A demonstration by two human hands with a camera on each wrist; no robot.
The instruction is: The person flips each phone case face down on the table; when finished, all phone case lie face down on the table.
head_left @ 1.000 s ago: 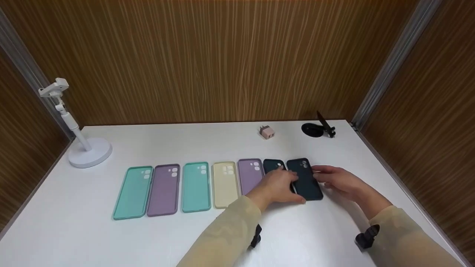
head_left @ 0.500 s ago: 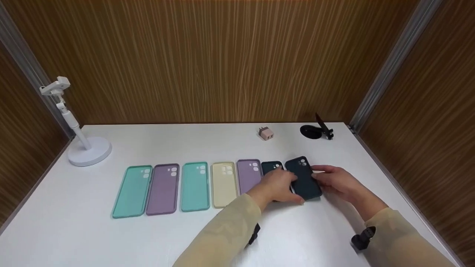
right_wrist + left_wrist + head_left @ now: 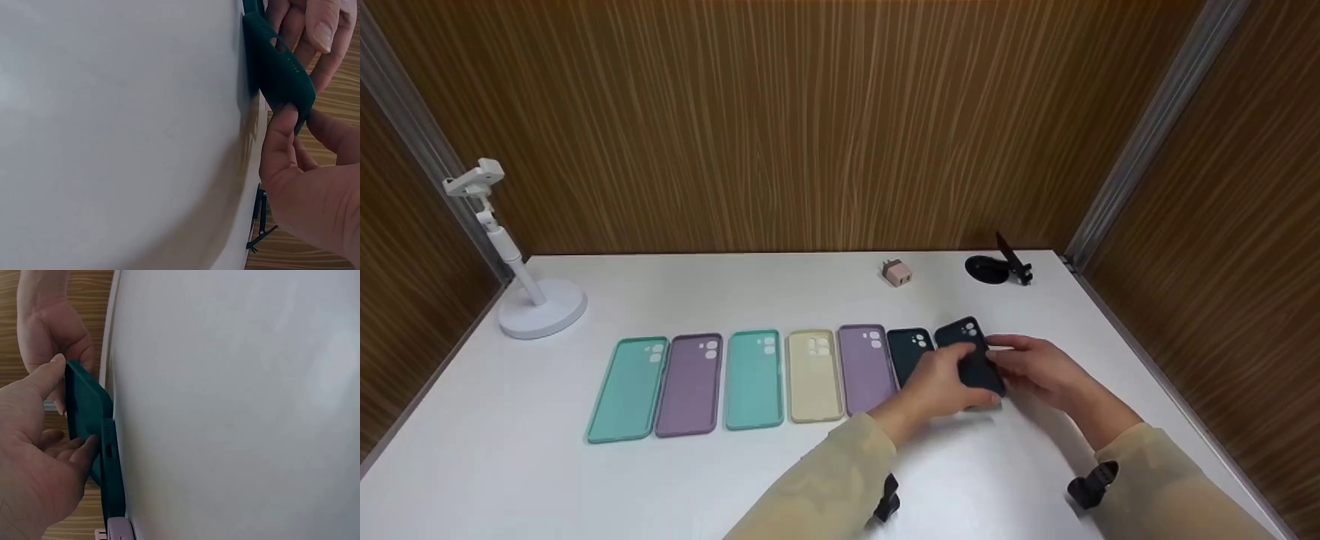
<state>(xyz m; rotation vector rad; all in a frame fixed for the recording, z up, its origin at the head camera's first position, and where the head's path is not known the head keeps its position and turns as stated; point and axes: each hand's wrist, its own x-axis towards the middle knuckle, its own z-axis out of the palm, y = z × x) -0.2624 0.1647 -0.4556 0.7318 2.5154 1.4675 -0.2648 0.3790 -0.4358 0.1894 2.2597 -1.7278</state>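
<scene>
Several phone cases lie in a row on the white table [image 3: 780, 480]: teal [image 3: 628, 390], purple [image 3: 690, 384], teal [image 3: 754, 379], cream [image 3: 813, 375], purple [image 3: 865, 367] and dark teal [image 3: 907, 351]. At the row's right end both hands hold another dark teal case [image 3: 971, 358], raised a little off the table. My left hand [image 3: 949, 382] grips its left side and near end. My right hand [image 3: 1024, 361] pinches its right edge. In the left wrist view, the left hand [image 3: 39, 461] holds the held case [image 3: 84, 402] above the lying dark case [image 3: 112, 478]. The right wrist view shows my right hand's thumb [image 3: 278, 140] on the case [image 3: 281, 70].
A white phone stand [image 3: 540, 304] stands at the far left. A pink charger plug [image 3: 897, 272] and a black holder [image 3: 997, 266] sit at the back right. Wood-panel walls close the table on three sides; its right edge [image 3: 1140, 352] runs near my right hand.
The rightmost dark case lay flat a second ago; both hands have since lifted it slightly. My left hand slid right, uncovering the neighbouring dark teal case.
</scene>
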